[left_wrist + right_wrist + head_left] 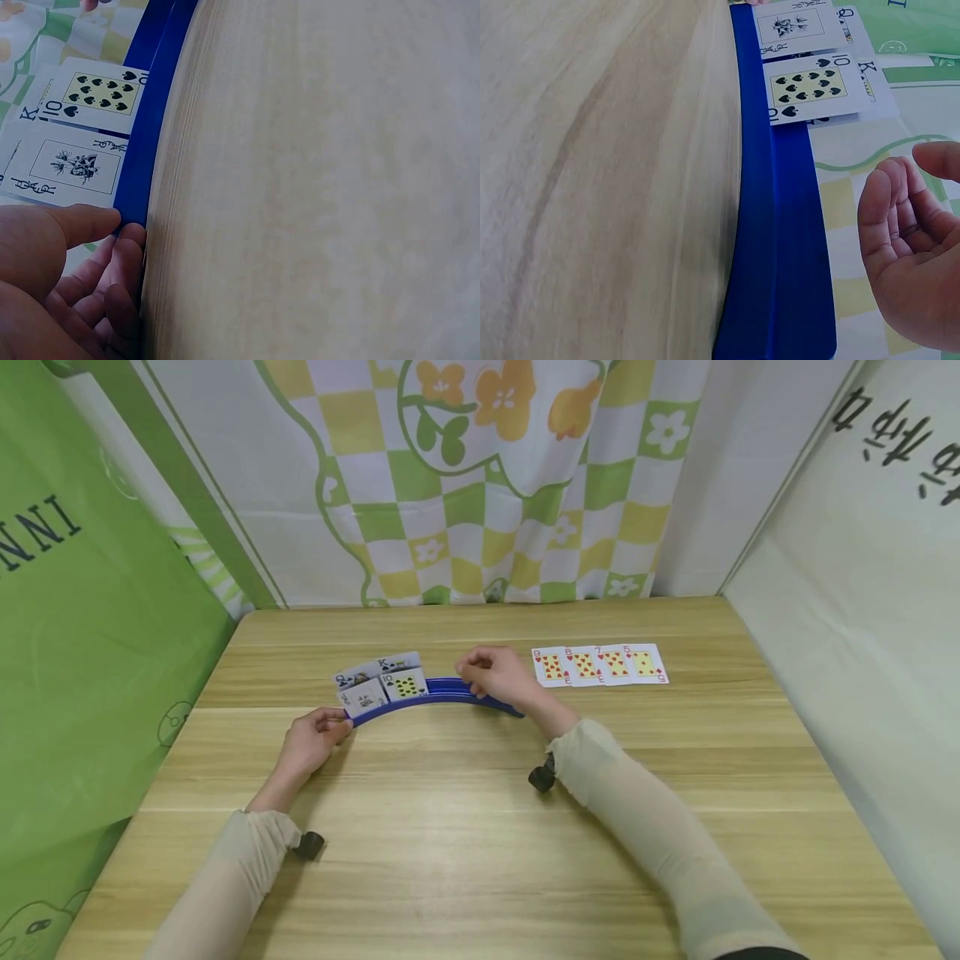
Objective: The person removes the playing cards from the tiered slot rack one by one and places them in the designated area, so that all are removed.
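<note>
A curved blue card holder (448, 697) stands on the table, bowing away from me. My left hand (311, 741) grips its left end between thumb and fingers. Upright in its front slot are a joker (363, 698) and a ten of spades (406, 686). Behind them stand a queen (357, 677) and a king (399, 662), partly covered. Over the holder's right part hovers my right hand (497, 677), fingers loosely bent, thumb apart from them in the right wrist view, holding nothing.
Right of the holder, an overlapping row of face-up cards lies on the wooden table (465, 827): a nine (552, 667), an eight (584, 666), a seven (614, 663) and a five (645, 664). A patterned curtain (480, 510) hangs at the table's back edge.
</note>
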Demonstrator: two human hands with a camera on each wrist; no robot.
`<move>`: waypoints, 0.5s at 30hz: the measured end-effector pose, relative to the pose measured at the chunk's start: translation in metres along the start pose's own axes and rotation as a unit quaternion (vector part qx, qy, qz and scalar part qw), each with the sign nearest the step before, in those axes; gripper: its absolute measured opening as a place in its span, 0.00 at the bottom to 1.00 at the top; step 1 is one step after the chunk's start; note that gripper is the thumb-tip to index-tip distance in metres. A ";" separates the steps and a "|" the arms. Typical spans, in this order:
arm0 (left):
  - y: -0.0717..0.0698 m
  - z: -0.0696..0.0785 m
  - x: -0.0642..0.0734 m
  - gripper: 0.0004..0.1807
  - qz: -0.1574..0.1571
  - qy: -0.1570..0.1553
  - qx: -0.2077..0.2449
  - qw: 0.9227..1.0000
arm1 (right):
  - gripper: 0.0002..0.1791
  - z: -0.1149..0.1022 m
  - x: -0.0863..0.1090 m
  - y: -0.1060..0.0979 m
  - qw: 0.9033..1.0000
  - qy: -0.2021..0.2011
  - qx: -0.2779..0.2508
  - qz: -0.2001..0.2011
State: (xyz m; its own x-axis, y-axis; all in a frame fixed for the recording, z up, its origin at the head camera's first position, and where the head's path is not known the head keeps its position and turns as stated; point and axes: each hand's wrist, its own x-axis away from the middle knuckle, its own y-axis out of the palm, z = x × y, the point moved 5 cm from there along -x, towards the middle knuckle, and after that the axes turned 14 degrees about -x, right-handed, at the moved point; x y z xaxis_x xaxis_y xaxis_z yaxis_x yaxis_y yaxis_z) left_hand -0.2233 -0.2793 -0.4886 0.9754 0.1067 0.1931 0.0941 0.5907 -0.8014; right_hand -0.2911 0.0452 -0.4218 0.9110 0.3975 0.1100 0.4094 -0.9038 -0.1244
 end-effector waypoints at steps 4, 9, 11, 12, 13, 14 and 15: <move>0.001 -0.001 -0.001 0.22 0.000 0.003 0.002 1.000 | 0.15 0.000 -0.002 0.005 1.000 0.002 -0.007 -0.005; 0.000 -0.001 -0.002 0.21 0.006 0.007 0.012 1.000 | 0.14 -0.002 -0.002 0.012 1.000 -0.007 -0.013 -0.008; 0.000 -0.001 -0.002 0.21 0.007 0.006 0.012 1.000 | 0.14 -0.002 -0.003 0.015 1.000 -0.011 -0.012 -0.008; 0.000 -0.001 -0.002 0.21 0.007 0.007 0.012 1.000 | 0.14 -0.002 -0.004 0.016 1.000 -0.012 -0.011 -0.008; 0.000 -0.001 -0.003 0.22 0.007 0.007 0.011 1.000 | 0.14 -0.001 -0.005 0.017 1.000 -0.013 -0.008 -0.008; 0.001 -0.001 -0.003 0.22 0.006 0.007 0.011 1.000 | 0.13 -0.001 -0.006 0.018 1.000 -0.014 -0.005 -0.007; 0.000 -0.001 -0.003 0.22 0.006 0.008 0.011 1.000 | 0.14 0.000 -0.007 0.019 1.000 -0.015 -0.004 -0.008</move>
State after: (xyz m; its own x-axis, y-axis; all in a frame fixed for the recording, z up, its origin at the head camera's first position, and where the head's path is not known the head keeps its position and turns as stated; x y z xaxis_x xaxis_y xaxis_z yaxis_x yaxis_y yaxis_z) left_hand -0.2258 -0.2797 -0.4898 0.9793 0.1014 0.1754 0.0787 0.6074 -0.7905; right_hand -0.2895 0.0258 -0.4249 0.9053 0.4165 0.0832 0.4238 -0.8985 -0.1145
